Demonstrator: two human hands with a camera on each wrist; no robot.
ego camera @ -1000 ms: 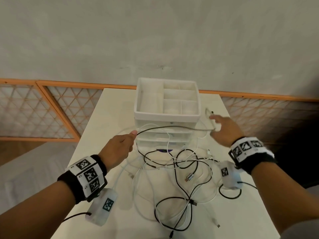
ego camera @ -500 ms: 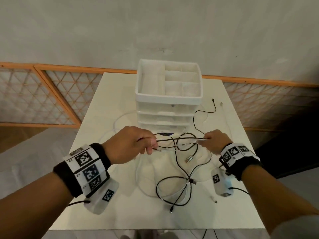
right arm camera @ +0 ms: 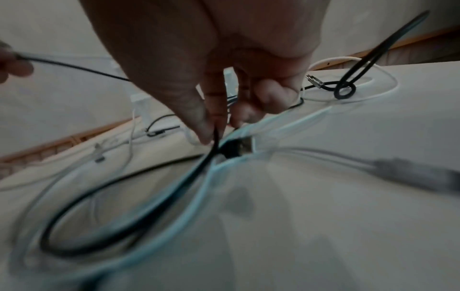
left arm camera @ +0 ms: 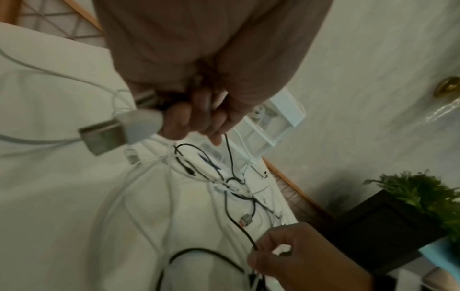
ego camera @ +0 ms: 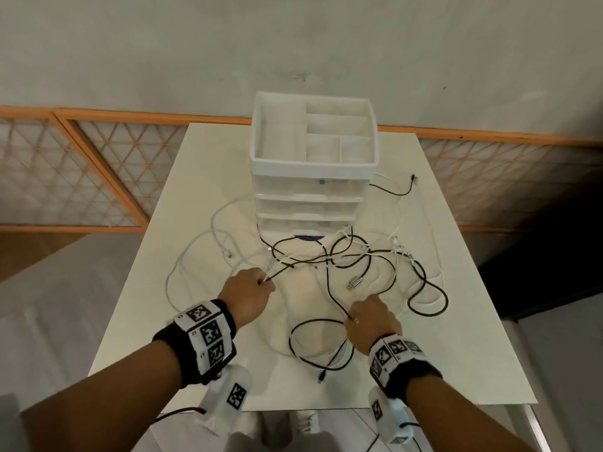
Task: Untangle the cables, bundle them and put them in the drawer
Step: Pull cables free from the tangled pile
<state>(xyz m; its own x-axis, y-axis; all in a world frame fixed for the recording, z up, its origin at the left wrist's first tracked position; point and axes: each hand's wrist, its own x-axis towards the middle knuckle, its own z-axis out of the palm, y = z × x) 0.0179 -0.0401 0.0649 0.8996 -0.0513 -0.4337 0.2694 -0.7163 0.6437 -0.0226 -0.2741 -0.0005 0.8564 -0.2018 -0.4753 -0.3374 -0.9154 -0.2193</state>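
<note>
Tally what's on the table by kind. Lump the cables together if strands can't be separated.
Drawer unit: 1
Cable tangle, black and white, strands not countable: 1
Hands: 2, the left hand and right hand, each gripping strands of the tangle
Total: 4

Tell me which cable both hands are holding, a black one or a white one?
A black cable: the left hand grips one stretch, the right hand pinches another. The white cables lie slack on the table.

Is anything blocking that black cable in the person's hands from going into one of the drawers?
Yes. The black cable, held by the left hand and pinched by the right hand, is still looped through the white cables on the table. The drawers of the white organizer all look shut.
</note>
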